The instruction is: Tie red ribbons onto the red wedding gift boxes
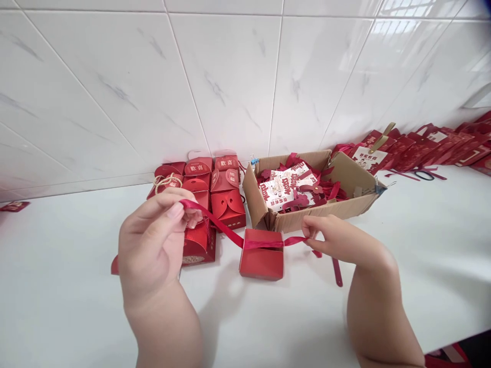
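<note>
A small red gift box (pixel 262 265) sits on the white table in front of me. A dark red ribbon (pixel 226 231) runs across its upper part and out past both sides. My left hand (pixel 161 235) is raised to the left of the box, pinching one end of the ribbon between thumb and fingers. To the right of the box, my right hand (pixel 326 236) grips the other end close to the tabletop. A short piece of that ribbon shows below the right fingers. Between both hands the ribbon is stretched, higher on the left.
Several finished red boxes (pixel 228 207) stand in rows behind my left hand. An open cardboard box (pixel 322 217) holds printed cards and ribbons. A dark red strip (pixel 337 272) lies on the table. Flat red bags (pixel 412 151) line the tiled wall at right.
</note>
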The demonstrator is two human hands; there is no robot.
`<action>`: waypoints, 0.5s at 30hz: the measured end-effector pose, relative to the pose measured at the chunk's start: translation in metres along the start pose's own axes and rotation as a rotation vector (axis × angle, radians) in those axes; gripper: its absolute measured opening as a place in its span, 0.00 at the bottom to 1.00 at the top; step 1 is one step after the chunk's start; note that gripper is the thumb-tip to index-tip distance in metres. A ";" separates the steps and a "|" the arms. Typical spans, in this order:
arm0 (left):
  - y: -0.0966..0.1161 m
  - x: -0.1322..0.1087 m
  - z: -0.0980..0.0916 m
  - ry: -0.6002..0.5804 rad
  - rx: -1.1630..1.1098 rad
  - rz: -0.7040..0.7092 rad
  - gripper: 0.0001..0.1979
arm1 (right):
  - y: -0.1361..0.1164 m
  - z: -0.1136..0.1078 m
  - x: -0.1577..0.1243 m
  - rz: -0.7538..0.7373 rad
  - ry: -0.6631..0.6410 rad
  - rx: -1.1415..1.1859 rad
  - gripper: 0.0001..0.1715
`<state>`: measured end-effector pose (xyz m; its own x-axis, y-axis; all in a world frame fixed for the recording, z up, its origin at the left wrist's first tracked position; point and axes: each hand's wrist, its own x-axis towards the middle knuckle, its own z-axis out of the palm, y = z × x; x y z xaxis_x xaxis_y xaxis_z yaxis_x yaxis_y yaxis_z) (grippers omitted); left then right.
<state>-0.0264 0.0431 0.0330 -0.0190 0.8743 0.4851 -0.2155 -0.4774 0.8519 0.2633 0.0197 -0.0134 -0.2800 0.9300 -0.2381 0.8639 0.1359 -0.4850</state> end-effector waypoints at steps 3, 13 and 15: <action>-0.001 0.001 0.001 0.037 0.006 0.032 0.06 | -0.001 -0.004 -0.006 -0.012 0.053 0.016 0.06; -0.003 -0.004 0.001 0.045 -0.025 0.055 0.08 | -0.009 -0.010 -0.019 -0.187 0.329 0.270 0.04; -0.003 -0.004 0.000 0.054 -0.044 0.051 0.08 | -0.009 -0.008 -0.018 -0.225 0.393 0.352 0.06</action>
<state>-0.0255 0.0411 0.0282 -0.0840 0.8528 0.5154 -0.2557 -0.5183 0.8160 0.2639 0.0040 0.0021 -0.2064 0.9575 0.2013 0.5903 0.2859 -0.7548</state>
